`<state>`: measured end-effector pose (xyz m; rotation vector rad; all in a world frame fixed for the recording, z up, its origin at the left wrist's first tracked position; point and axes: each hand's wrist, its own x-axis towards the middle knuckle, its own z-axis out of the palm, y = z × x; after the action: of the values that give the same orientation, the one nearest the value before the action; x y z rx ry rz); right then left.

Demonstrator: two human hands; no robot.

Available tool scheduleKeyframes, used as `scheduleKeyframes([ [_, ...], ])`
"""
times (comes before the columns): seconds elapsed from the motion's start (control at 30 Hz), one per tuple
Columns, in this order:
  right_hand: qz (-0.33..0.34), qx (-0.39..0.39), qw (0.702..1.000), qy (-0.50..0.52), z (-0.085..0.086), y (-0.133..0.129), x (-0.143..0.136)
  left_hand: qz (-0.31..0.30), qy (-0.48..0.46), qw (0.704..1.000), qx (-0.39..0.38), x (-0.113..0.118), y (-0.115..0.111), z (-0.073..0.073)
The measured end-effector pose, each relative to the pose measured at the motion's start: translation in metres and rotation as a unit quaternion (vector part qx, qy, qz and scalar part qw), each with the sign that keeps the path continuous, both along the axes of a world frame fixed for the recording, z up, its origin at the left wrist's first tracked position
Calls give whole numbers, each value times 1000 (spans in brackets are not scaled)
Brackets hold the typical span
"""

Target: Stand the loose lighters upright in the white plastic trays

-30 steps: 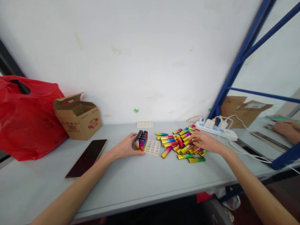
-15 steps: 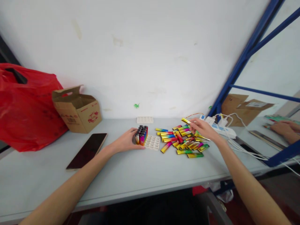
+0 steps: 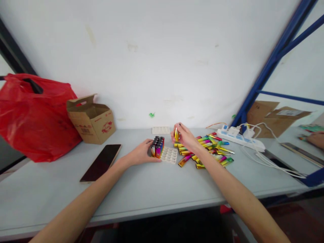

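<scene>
Several black-topped, colourful lighters (image 3: 158,147) stand upright in the left part of a white tray with round pockets (image 3: 170,155). My left hand (image 3: 142,153) curves around their left side, thumb along the front and fingers behind. Above the tray's right part, my right hand (image 3: 182,135) grips one gold lighter (image 3: 176,134), held upright. A loose pile of shiny multicoloured lighters (image 3: 210,148) lies to the right of the tray, partly covered by my right forearm.
A second white tray (image 3: 161,130) is by the wall. On the left are a phone (image 3: 101,162), an open carton (image 3: 97,123) and a red bag (image 3: 45,118). On the right are a power strip (image 3: 240,139) with cables, a blue frame (image 3: 268,64) and another person's hand (image 3: 316,139).
My right hand has moved left from over the pile to above the tray, and its lighter has turned from lying slanted to upright. The camera view has shifted slightly.
</scene>
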<state>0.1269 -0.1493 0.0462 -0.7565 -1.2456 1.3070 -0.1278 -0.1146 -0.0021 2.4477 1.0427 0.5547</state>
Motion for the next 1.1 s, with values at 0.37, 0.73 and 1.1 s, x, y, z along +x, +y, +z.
scheduleKeyframes([
  [0.37, -36, -68, 995, -56, -25, -9, -27, -2, -1, 1000, -5, 1, -1, 2],
  [0.73, -57, -68, 993, -83, -31, -13, -30, 3, 2, 1000, -7, 1, -2, 4],
  [1.1, -132, 134, 938, -292, -29, -10, -11, -14, -2, 1000, -6, 0, -3, 4],
])
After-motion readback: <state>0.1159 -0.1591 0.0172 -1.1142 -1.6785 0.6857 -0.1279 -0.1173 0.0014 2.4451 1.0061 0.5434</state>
